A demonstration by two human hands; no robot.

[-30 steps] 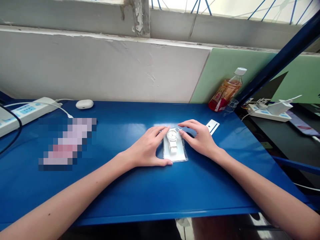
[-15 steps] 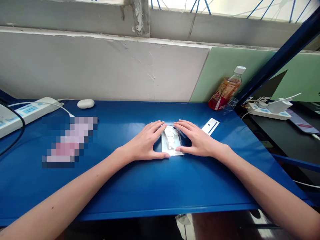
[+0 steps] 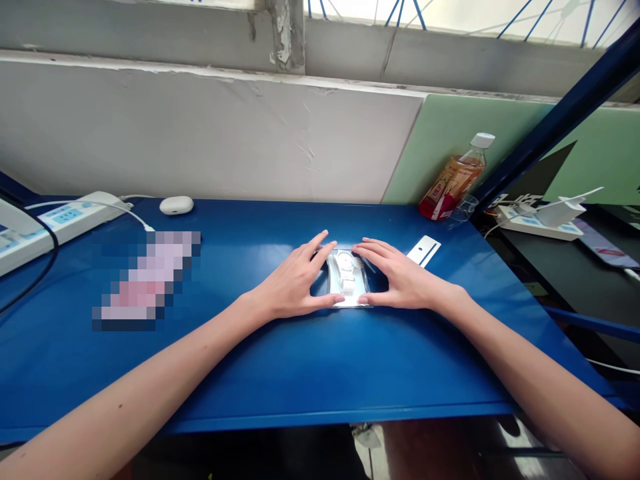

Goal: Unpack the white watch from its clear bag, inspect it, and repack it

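Note:
A clear plastic packet (image 3: 349,293) with a white, strap-like item inside lies flat on the blue desk between my hands. My left hand (image 3: 296,277) is at its left side, fingers stretched and spread, the index finger by the upper left corner. The left thumb rests at the packet's lower edge. On the other side, my right hand (image 3: 403,275) has its fingers extended toward the upper right corner and its thumb at the lower right corner. Neither hand is closed around the packet. Just past the right fingers lies a white slotted card (image 3: 425,251).
A blurred-out phone-like object (image 3: 150,277) with a white cable lies left, near a power strip (image 3: 85,210) and a white earbud case (image 3: 176,205). A drink bottle (image 3: 453,183) leans at the back right corner by a blue post (image 3: 545,117). The desk (image 3: 325,373) ends at its front edge.
My left fingers have lifted and spread apart at the packet's upper left. The view has shifted slightly, and the packet stays flat between the hands.

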